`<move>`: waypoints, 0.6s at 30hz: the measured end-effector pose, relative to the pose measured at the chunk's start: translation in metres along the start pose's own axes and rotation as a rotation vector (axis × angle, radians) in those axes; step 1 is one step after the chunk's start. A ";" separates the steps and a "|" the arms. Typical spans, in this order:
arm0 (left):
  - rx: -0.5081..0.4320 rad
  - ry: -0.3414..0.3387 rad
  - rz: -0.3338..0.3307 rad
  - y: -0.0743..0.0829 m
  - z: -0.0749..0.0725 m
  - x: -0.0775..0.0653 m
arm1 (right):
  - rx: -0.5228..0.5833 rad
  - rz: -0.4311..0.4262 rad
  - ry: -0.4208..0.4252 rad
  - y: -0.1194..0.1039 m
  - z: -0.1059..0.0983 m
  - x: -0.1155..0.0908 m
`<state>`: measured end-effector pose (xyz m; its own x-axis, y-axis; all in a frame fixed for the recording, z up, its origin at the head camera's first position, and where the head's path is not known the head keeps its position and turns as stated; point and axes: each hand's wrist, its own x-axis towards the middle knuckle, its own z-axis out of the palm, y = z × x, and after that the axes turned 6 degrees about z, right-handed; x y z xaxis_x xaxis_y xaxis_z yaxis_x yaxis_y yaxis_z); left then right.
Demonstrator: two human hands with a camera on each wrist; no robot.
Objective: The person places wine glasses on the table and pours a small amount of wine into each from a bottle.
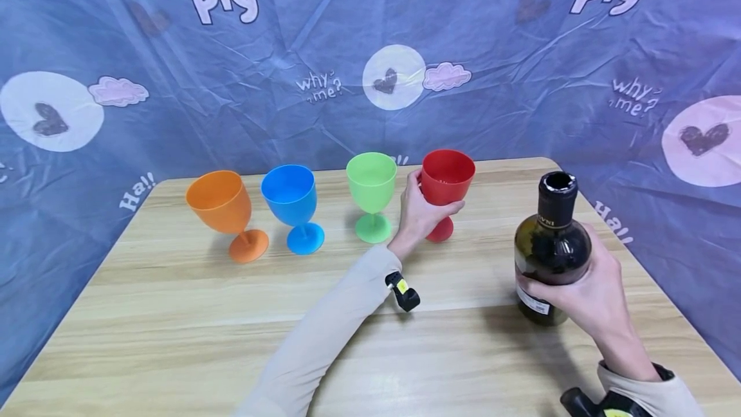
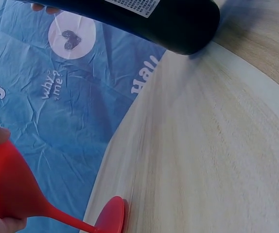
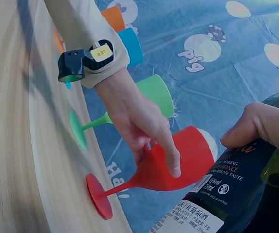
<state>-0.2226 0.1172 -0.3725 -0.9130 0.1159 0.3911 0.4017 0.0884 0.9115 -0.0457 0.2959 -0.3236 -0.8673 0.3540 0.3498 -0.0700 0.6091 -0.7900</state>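
My left hand (image 1: pixel 421 216) grips the bowl of a red plastic goblet (image 1: pixel 448 179), thumb on the near side and fingers around the left. The goblet stands upright, its foot at the tabletop. On the right, my right hand (image 1: pixel 596 295) holds a dark glass wine bottle (image 1: pixel 552 253) around its body, the neck up and the mouth uncorked. Printed labels on the bottle (image 3: pixel 217 187) show in the right wrist view. Whether its base touches the table I cannot tell. Left of the red goblet stand a green goblet (image 1: pixel 372 184), a blue goblet (image 1: pixel 291 198) and an orange goblet (image 1: pixel 222 203).
The goblets form a row near the back of the light wooden table (image 1: pixel 173 333). Behind and beside it hangs a creased blue printed cloth (image 1: pixel 324 37). Black wrist cameras sit on both sleeves, the left camera (image 1: pixel 403 291) low over the table.
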 end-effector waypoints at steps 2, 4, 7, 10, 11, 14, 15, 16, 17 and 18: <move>0.004 0.000 0.003 0.001 0.000 0.000 | -0.002 -0.001 0.002 -0.002 0.000 0.000; 0.006 0.002 0.000 0.001 0.000 -0.001 | -0.004 -0.004 0.002 -0.003 0.001 -0.001; 0.011 0.007 -0.014 0.000 0.000 -0.002 | -0.011 -0.008 0.004 -0.005 0.001 -0.001; 0.016 0.012 -0.024 -0.001 -0.001 -0.002 | -0.019 -0.006 0.005 -0.005 0.001 -0.001; 0.021 0.011 -0.022 -0.002 -0.001 -0.002 | -0.021 -0.005 0.006 -0.005 0.001 -0.002; 0.032 0.001 -0.008 -0.003 -0.002 -0.003 | -0.025 -0.001 0.004 -0.005 0.001 -0.002; 0.032 -0.006 -0.004 -0.003 -0.003 -0.004 | -0.025 0.001 0.004 -0.006 0.001 -0.002; 0.031 -0.013 -0.004 -0.003 -0.004 -0.005 | -0.027 0.001 0.004 -0.006 0.001 -0.003; 0.025 -0.021 -0.008 -0.003 -0.004 -0.006 | -0.027 0.001 0.004 -0.006 0.001 -0.003; 0.010 -0.030 -0.015 -0.003 -0.005 -0.007 | -0.026 0.002 0.004 -0.007 0.000 -0.003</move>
<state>-0.2178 0.1110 -0.3773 -0.9163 0.1445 0.3734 0.3890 0.1006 0.9157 -0.0431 0.2907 -0.3195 -0.8654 0.3584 0.3501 -0.0552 0.6263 -0.7776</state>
